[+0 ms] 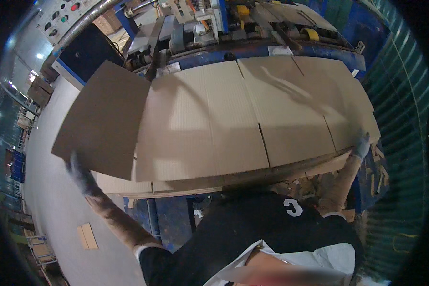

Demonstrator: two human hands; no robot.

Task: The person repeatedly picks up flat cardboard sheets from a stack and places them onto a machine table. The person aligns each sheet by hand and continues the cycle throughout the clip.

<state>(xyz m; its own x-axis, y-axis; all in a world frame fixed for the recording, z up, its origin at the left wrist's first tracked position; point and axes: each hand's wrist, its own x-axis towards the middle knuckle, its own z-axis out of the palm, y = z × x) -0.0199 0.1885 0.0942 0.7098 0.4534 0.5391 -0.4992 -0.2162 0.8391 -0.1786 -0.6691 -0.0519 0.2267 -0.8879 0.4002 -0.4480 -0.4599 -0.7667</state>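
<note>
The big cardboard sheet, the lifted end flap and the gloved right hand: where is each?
cardboard sheet (233, 119), head view, on its flat middle panel.
end flap (102, 119), head view, on the flap's centre.
right hand (362, 145), head view, on the glove's back.

The place is a dim factory hall. The floor (57, 205) is pale grey and smooth, with a small flat piece of cardboard (87, 236) lying on it. At the back stands a large blue machine (252, 28) with rollers and yellow parts, and left of it a grey control panel (62, 16) with round buttons. A green corrugated wall (405, 119) curves along the right side. Bright lamps (33, 76) shine far on the left, near a blue rack (16, 164). Wood offcuts (379, 171) lie low on the right
</note>
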